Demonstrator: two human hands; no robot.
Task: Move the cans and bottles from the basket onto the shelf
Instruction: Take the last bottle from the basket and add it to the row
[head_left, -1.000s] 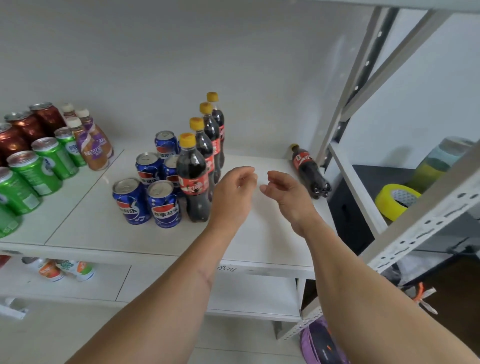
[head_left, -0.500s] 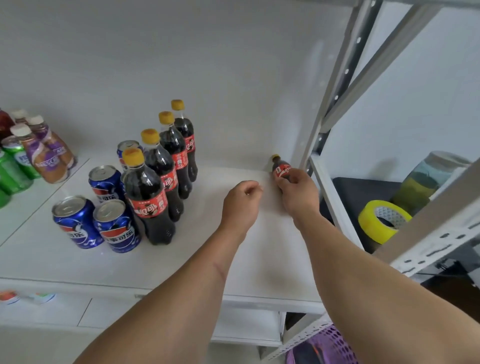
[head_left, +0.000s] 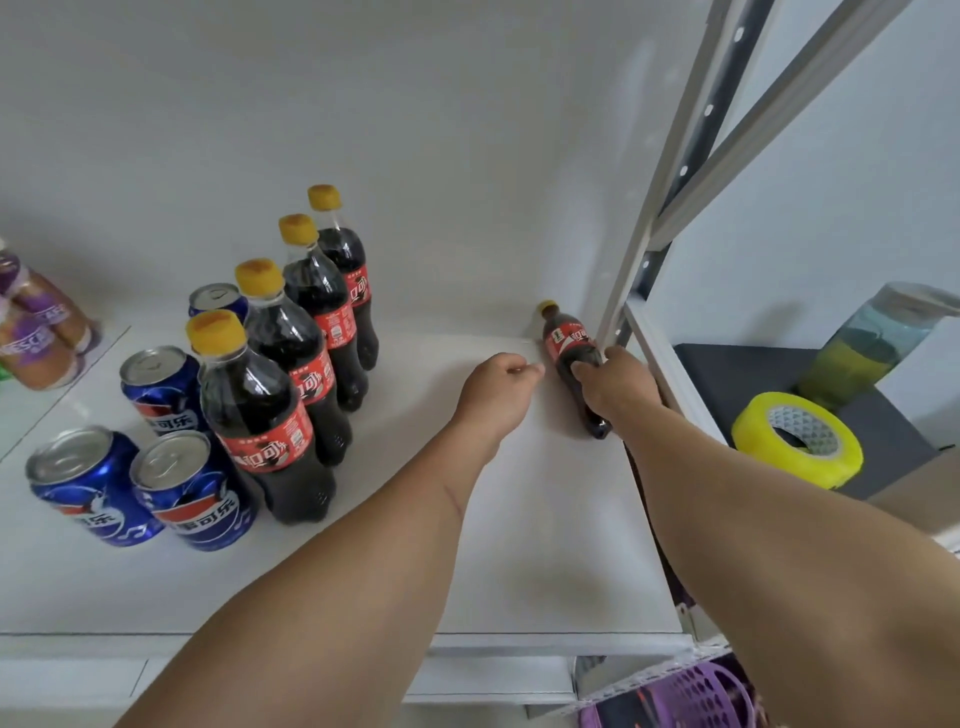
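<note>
A small cola bottle (head_left: 567, 340) with a yellow cap lies on its side at the back right of the white shelf (head_left: 545, 519), next to the metal upright. My right hand (head_left: 618, 387) is closed around its lower body. My left hand (head_left: 498, 389) hovers just left of it, fingers curled, holding nothing. Several upright cola bottles (head_left: 270, 410) stand in a diagonal row at centre left, with blue cola cans (head_left: 192, 491) beside them. The purple basket (head_left: 691, 696) shows at the bottom right, below the shelf.
The shelf's metal upright (head_left: 649, 228) rises right beside the lying bottle. A yellow tape roll (head_left: 797, 439) and a jar of green liquid (head_left: 862, 348) sit on a dark surface to the right. Purple-labelled bottles (head_left: 39, 332) stand at far left.
My right hand reached to the lying cola bottle and closed on it. My left hand followed toward it. The view has moved nearer to the shelf's right end.
</note>
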